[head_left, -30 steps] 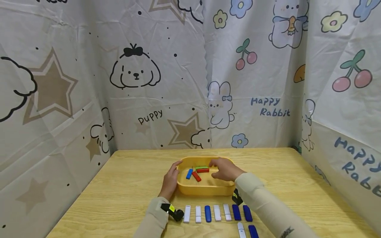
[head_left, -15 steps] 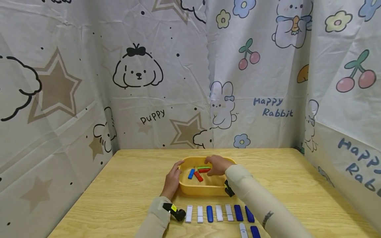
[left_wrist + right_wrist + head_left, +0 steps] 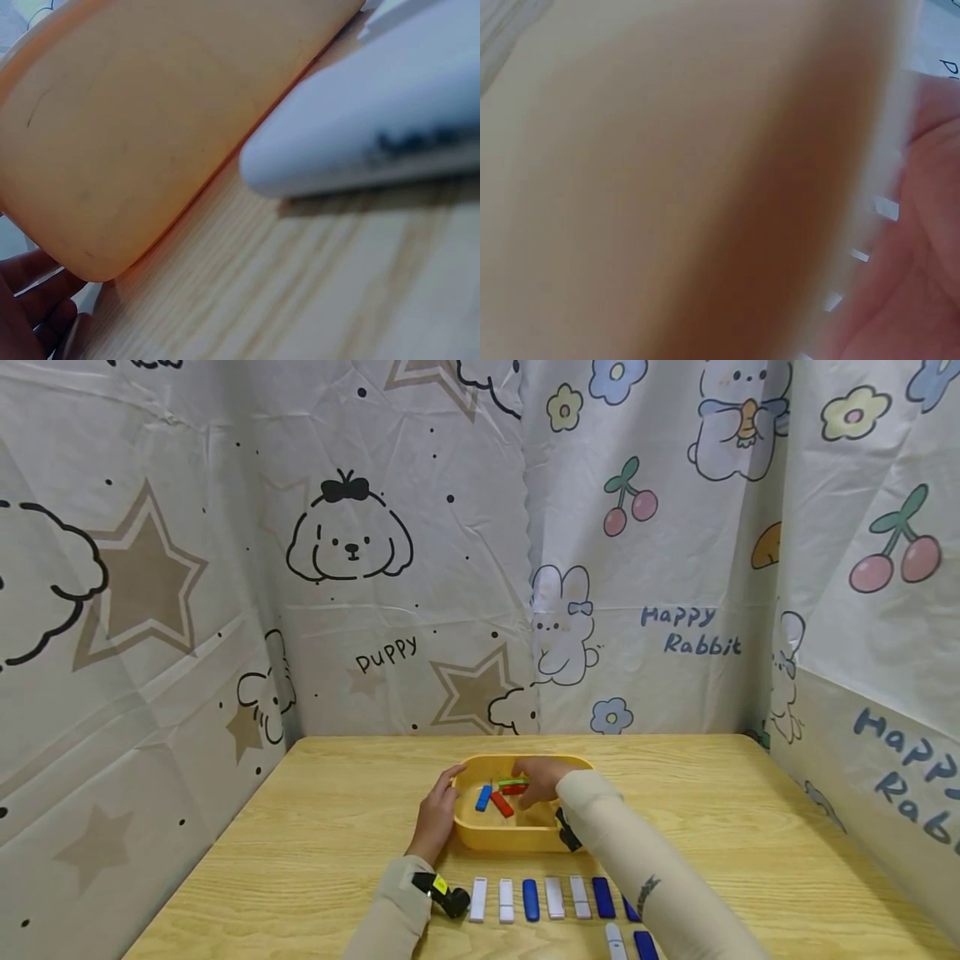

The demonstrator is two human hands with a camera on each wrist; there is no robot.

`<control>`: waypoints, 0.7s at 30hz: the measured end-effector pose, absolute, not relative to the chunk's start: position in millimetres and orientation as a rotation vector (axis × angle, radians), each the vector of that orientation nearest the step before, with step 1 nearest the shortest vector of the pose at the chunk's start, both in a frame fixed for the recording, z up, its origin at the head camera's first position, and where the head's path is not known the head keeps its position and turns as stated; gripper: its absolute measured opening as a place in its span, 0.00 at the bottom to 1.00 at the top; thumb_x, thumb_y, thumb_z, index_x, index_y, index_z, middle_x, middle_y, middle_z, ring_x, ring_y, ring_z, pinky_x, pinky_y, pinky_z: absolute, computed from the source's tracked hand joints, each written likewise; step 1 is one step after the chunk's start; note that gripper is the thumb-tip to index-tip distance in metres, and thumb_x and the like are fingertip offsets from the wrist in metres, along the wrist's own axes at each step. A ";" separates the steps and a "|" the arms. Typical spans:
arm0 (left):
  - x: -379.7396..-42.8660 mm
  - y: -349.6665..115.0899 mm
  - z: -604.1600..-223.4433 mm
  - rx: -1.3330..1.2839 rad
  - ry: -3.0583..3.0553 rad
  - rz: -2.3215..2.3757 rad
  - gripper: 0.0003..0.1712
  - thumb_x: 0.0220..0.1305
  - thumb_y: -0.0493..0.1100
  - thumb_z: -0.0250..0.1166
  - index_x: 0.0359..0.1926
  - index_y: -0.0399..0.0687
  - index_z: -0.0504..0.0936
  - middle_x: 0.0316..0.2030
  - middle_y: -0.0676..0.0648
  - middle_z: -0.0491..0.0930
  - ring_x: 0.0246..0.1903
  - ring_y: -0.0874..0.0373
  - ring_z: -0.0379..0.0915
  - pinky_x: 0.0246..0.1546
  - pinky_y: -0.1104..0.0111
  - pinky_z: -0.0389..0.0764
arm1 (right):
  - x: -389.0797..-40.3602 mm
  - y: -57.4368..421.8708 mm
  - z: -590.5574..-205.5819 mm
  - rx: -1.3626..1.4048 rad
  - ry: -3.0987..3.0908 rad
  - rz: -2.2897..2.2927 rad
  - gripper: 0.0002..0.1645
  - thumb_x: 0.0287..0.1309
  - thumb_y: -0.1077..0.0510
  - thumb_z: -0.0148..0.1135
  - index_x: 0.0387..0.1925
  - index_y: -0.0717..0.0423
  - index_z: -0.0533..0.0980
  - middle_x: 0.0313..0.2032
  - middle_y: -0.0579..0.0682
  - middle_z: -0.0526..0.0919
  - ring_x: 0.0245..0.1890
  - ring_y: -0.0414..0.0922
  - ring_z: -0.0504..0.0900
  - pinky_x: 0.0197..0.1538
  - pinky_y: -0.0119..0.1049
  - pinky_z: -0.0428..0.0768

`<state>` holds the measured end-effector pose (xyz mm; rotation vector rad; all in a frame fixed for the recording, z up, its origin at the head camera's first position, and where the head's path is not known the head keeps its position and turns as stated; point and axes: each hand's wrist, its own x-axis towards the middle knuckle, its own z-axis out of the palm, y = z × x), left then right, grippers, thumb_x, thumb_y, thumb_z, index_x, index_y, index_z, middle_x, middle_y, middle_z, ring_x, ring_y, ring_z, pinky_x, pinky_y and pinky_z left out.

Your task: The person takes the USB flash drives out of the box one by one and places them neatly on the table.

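Observation:
A yellow plastic box (image 3: 517,838) stands on the table, holding a blue stick (image 3: 483,798), a red stick (image 3: 502,804), a second red stick (image 3: 513,790) and a green stick (image 3: 513,782). They look like USB sticks. My left hand (image 3: 435,810) grips the box's left end, with a fingertip over the rim. Inside the box, my right hand (image 3: 538,778) reaches down, its thumb and fingers apart around the second red stick and green stick. Whether it touches them is hidden. In the right wrist view the blurred box wall covers most of the hand.
In front of the box lies a row of USB sticks: white ones (image 3: 478,900), a bright blue one (image 3: 531,900) and dark blue ones (image 3: 602,897). Closer to me lie another white stick (image 3: 615,941) and a dark blue stick (image 3: 645,945). Printed cloth (image 3: 420,527) hangs behind the table.
My right hand has moved left and lower inside the box, towards the second red stick and green stick. The left hand stays on the box. The view has shifted slightly.

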<state>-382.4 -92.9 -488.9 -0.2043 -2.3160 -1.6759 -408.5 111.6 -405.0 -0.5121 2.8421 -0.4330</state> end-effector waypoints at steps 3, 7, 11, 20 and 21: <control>-382.6 -92.8 -489.2 -0.204 -2.317 -1.672 0.23 0.69 0.39 0.47 0.62 0.58 0.74 0.65 0.46 0.70 0.65 0.46 0.62 0.64 0.48 0.61 | -410.1 110.7 -406.7 -0.516 2.837 -0.423 0.32 0.50 0.54 0.72 0.58 0.51 0.73 0.54 0.50 0.78 0.51 0.49 0.75 0.57 0.48 0.73; -382.7 -92.6 -488.9 -0.206 -2.314 -1.681 0.23 0.69 0.40 0.47 0.62 0.58 0.74 0.65 0.46 0.70 0.65 0.47 0.63 0.64 0.48 0.62 | -410.5 108.6 -409.0 -0.530 2.829 -0.425 0.32 0.46 0.55 0.74 0.55 0.51 0.75 0.48 0.49 0.80 0.45 0.47 0.76 0.53 0.47 0.75; -382.2 -92.2 -487.9 -0.207 -2.313 -1.694 0.24 0.68 0.40 0.47 0.62 0.58 0.74 0.65 0.46 0.69 0.65 0.47 0.62 0.64 0.48 0.62 | -411.2 106.7 -412.4 -0.538 2.824 -0.438 0.29 0.45 0.57 0.75 0.52 0.52 0.77 0.44 0.47 0.81 0.41 0.45 0.75 0.50 0.45 0.76; -381.3 -92.4 -487.8 -0.202 -2.319 -1.697 0.24 0.68 0.40 0.47 0.63 0.58 0.73 0.66 0.46 0.68 0.65 0.46 0.63 0.63 0.48 0.63 | -407.1 103.7 -412.9 -0.579 2.853 -0.384 0.28 0.47 0.57 0.75 0.52 0.56 0.79 0.47 0.50 0.81 0.42 0.47 0.76 0.50 0.44 0.77; -381.3 -92.7 -487.8 -0.201 -2.319 -1.697 0.24 0.68 0.40 0.47 0.62 0.58 0.73 0.66 0.46 0.68 0.65 0.46 0.63 0.63 0.48 0.63 | -406.3 103.2 -412.1 -0.580 2.855 -0.382 0.27 0.47 0.58 0.74 0.52 0.56 0.79 0.48 0.51 0.81 0.42 0.47 0.76 0.50 0.44 0.77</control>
